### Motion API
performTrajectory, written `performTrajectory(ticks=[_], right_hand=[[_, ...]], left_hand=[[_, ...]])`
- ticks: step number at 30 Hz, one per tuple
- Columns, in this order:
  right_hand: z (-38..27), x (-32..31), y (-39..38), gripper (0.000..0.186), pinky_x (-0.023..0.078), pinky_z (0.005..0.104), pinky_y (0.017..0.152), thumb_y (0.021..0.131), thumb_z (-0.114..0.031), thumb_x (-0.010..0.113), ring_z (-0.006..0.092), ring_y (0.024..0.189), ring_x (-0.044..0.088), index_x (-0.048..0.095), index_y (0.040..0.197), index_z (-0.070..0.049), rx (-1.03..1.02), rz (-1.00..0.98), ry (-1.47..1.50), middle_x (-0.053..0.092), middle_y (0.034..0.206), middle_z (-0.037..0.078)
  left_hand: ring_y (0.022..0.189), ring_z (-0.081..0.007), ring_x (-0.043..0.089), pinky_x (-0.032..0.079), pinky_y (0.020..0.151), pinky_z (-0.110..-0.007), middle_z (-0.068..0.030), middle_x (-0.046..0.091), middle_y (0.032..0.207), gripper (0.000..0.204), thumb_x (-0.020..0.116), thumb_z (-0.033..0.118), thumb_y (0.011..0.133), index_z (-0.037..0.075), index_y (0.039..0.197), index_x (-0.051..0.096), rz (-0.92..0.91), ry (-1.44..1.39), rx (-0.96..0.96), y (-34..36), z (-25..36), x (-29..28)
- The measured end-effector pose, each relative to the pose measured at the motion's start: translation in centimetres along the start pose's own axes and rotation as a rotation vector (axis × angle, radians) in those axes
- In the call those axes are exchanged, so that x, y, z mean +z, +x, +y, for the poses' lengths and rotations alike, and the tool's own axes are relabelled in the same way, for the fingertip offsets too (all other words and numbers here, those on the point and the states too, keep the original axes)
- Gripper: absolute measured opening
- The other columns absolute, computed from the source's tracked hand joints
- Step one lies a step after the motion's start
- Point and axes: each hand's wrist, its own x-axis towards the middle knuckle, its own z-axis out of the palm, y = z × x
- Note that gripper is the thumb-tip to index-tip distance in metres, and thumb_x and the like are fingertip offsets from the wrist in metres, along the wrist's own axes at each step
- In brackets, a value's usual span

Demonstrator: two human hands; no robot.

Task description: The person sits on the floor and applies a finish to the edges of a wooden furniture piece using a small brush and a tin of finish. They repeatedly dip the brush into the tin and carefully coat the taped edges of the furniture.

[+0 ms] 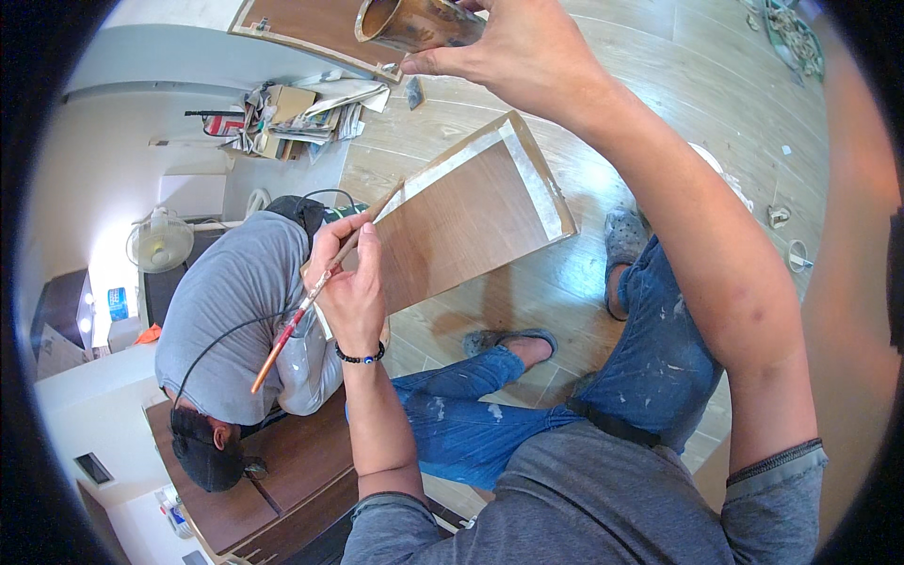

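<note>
In my left hand [353,282], a thin paintbrush [287,337] with a red and orange handle is pinched between the fingers. Its far end reaches toward the upper left corner of a wooden panel [452,221] that has whitish strips along its edges. That panel is tilted, and my left hand hides part of its near left side. Higher up, my right hand [527,56] grips a brown-stained cup [419,25] by its side and base. The cup lies tipped with its mouth to the left; its contents cannot be made out.
A co-worker [240,301] in grey bends over at the left, beside a dark brown wooden surface [217,508]. Papers and cardboard [301,113] are piled at the far left, near another framed panel [311,33]. A fan [160,240] stands at the left. Scraps fill a green basin [796,42] at the far right.
</note>
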Motion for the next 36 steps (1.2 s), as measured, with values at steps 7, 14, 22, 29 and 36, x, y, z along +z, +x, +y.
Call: performTrajectory(ticks=[7,14,22,29,36], right_hand=[[-1.3,-0.6,-0.3,0.055,0.054,0.0377,0.088,0.078,-0.021,0.082,0.029,0.098,0.072,0.066,0.127,-0.002,0.065,-0.029,0.009,0.073,0.105,0.019],[-0.6,-0.3,-0.7,0.055,0.054,0.038,0.089,0.079,-0.022,0.082,0.0295,0.099,0.071,0.066,0.127,-0.002,-0.049,0.018,-0.016,0.073,0.106,0.019],[1.2,0.6,0.4,0.053,0.054,0.0384,0.087,0.078,-0.023,0.082,0.031,0.097,0.071,0.068,0.125,-0.003,-0.061,0.01,-0.008,0.073,0.103,0.019],[1.4,0.8,0.5,0.053,0.054,0.039,0.087,0.077,-0.022,0.082,0.0322,0.097,0.071,0.068,0.126,-0.005,-0.061,0.021,-0.003,0.073,0.103,0.02],[1.1,0.6,0.3,0.054,0.054,0.0392,0.087,0.078,-0.023,0.082,0.0325,0.098,0.07,0.067,0.126,-0.005,-0.05,0.014,-0.036,0.073,0.104,0.02]], left_hand=[[0.088,-0.011,0.061,0.048,0.08,-0.026,-0.0054,0.069,0.097,0.011,0.068,0.005,0.095,-0.003,0.103,0.07,0.015,0.041,0.065,-0.1,-0.8,-0.2],[0.088,-0.0103,0.061,0.048,0.08,-0.025,-0.0046,0.069,0.096,0.011,0.068,0.005,0.096,-0.002,0.104,0.07,0.02,-0.006,0.027,-0.1,-0.6,0.1],[0.087,-0.0103,0.062,0.048,0.08,-0.026,-0.0056,0.07,0.092,0.011,0.068,0.007,0.095,-0.002,0.102,0.069,-0.016,-0.047,0.069,0.2,-0.1,1.2],[0.095,-0.0122,0.062,0.048,0.087,-0.026,-0.0058,0.07,0.1,0.012,0.067,0.007,0.097,-0.002,0.106,0.069,-0.052,-0.037,0.01,0.6,0.6,1.0],[0.095,-0.0114,0.062,0.048,0.086,-0.025,-0.0052,0.07,0.1,0.012,0.067,0.006,0.097,-0.001,0.107,0.069,-0.065,-0.095,0.013,0.8,0.5,1.6]])
